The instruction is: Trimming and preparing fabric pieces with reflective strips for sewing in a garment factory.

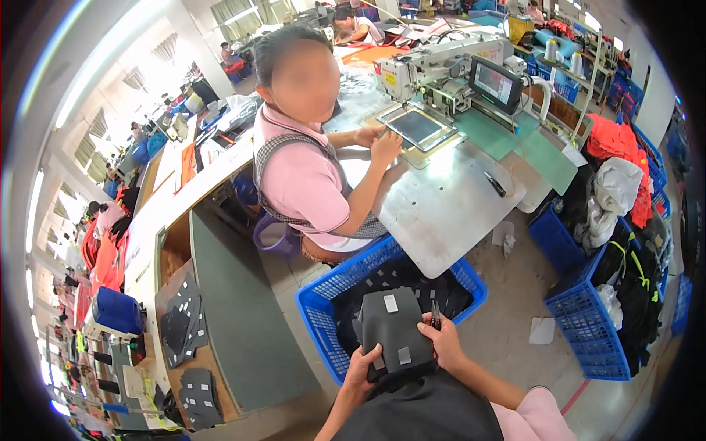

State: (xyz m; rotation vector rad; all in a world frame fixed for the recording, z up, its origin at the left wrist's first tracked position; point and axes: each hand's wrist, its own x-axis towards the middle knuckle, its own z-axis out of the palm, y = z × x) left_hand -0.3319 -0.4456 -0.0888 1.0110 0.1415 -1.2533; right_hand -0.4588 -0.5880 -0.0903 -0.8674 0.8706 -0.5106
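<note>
Blue basket (318, 309) of dark pieces (397, 283) on floor (507, 309).

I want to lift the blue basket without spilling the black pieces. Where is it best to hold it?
Probably by the blue basket's top rim on its two short ends, coming from above: the rim is bare, while the mesh walls look flexible and the black fabric pieces fill the inside.

The dark fabric pieces (393, 331) look matt and soft, each with a small pale patch. The blue basket (323, 312) is glossy moulded plastic lattice. The desk (448, 213) top is smooth, dull grey metal. The sewing machine (434, 70) has a painted, slightly shiny casing.
</note>
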